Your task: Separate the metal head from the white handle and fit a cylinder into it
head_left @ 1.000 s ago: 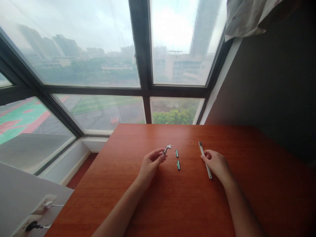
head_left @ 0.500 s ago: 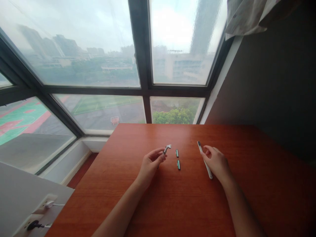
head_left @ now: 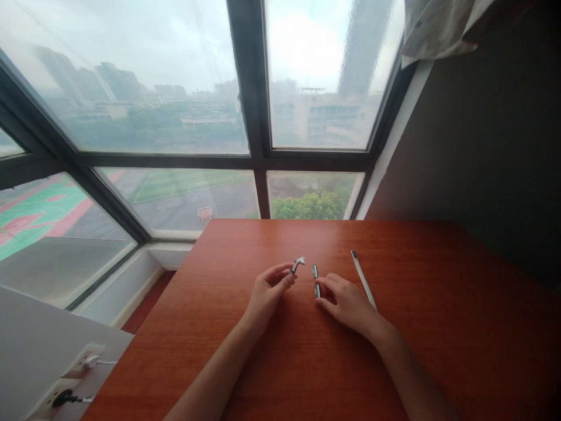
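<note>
My left hand [head_left: 268, 292] is closed round a razor handle [head_left: 298, 265]; its bare silver head, without a cartridge, sticks up past the fingertips. Two razor cartridges with green strips lie to the right of it on the table. On the nearer cartridge [head_left: 318, 291] my right hand [head_left: 344, 298] has its thumb and fingertips, pinching it at its two ends. The farther cartridge [head_left: 315, 271] lies just beyond those fingers. A white toothbrush [head_left: 363, 277] with a dark head rests to the right, its lower end partly behind my right wrist.
The reddish-brown wooden table [head_left: 245, 251] reaches to the windows [head_left: 175, 117]. Below left, plugs with cords sit in wall sockets [head_left: 81, 362]. A light curtain [head_left: 438, 29] hangs at the upper right beside a dark wall [head_left: 482, 146].
My right hand has let go of the toothbrush and moved left to the nearer razor cartridge. The toothbrush stays on the table. My left hand holds the razor handle almost unmoved.
</note>
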`<state>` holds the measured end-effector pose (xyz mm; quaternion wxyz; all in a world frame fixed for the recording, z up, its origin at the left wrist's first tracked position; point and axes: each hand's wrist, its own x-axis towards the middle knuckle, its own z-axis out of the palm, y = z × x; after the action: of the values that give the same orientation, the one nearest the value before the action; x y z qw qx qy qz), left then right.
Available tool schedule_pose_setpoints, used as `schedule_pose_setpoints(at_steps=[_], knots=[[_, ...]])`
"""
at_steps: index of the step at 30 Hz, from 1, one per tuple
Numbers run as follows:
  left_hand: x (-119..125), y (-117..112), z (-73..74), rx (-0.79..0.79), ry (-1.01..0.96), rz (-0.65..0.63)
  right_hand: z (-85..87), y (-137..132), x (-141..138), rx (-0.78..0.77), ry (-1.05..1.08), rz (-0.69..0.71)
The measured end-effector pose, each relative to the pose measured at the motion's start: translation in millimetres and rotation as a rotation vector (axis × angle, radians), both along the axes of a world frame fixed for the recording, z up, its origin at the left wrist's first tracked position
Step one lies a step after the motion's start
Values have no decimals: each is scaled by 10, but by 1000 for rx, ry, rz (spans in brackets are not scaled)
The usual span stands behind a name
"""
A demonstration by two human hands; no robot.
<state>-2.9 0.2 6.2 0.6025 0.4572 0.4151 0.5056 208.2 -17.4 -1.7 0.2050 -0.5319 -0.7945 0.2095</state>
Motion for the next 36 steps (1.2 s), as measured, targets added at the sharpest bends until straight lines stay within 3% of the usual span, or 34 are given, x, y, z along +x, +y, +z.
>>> schedule_pose_setpoints(at_steps=[13, 15, 20, 23, 30, 36], knots=[[17, -17, 4, 8, 10, -27, -57, 40, 35, -6, 157, 7], [23, -25, 2, 21, 4, -26, -54, 39, 13, -72, 314, -22], [44, -64, 21, 60, -24, -71, 1, 10, -98, -395, 1073, -77], [59, -85, 37, 73, -44, -66, 45, -18, -176, -438, 1311, -85], [78, -100, 32, 97, -44, -94, 83, -52, -215, -411, 1442, -111], [91, -111, 12, 122, 6, -120, 80, -57, -195, -412, 1363, -73]])
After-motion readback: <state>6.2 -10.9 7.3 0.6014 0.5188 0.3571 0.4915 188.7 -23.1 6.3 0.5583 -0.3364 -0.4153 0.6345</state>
